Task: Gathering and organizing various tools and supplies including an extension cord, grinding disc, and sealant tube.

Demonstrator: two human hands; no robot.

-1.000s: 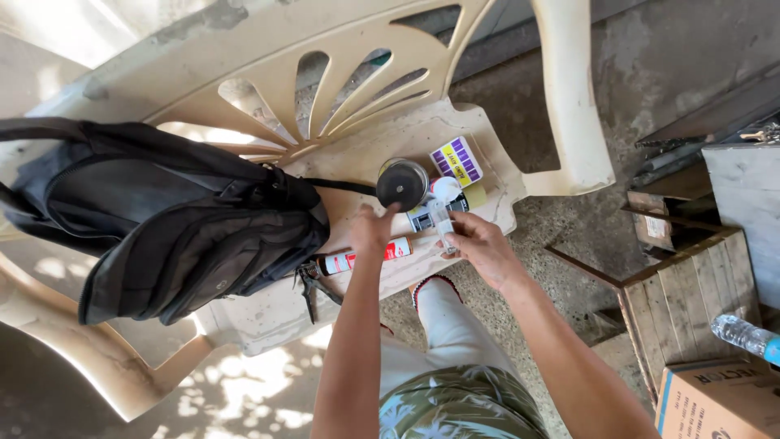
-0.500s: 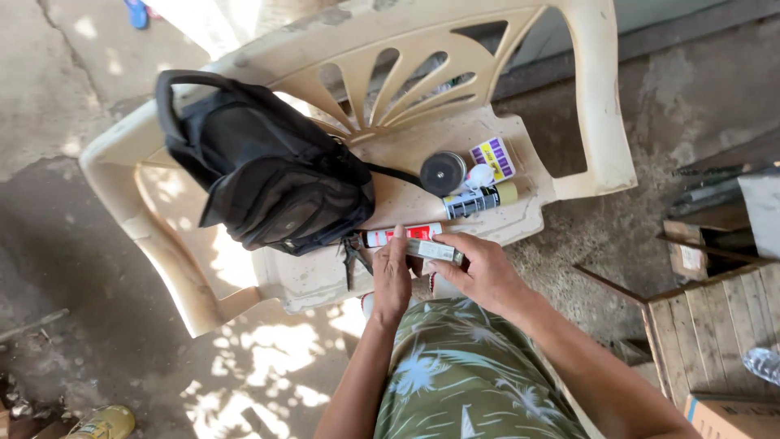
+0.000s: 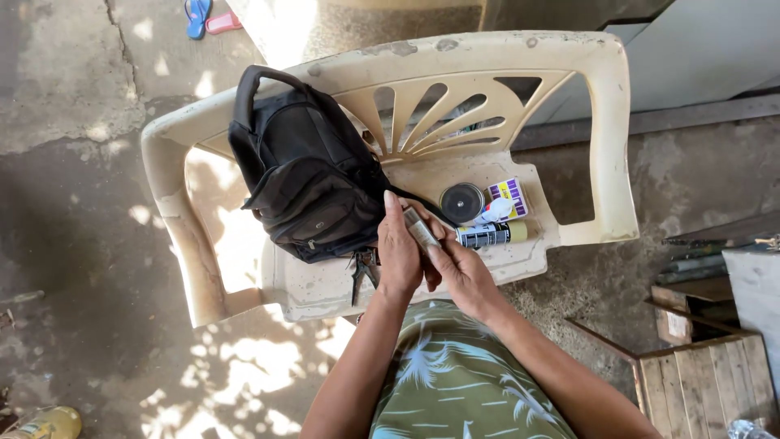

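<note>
Cream plastic chair [image 3: 605, 146] ahead; your left hand [image 3: 398, 256] and right hand [image 3: 459, 272] both clasp a small tube [image 3: 420, 228] above its near edge, right of the black backpack [image 3: 305, 175]. You're handling it; next calls for steady fingers.

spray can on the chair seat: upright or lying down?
Lying down: the dark cylindrical spray can rests lengthwise on the cream plastic chair.

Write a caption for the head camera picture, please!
Both hands hold a small tube over a plastic chair beside a black backpack.
</note>
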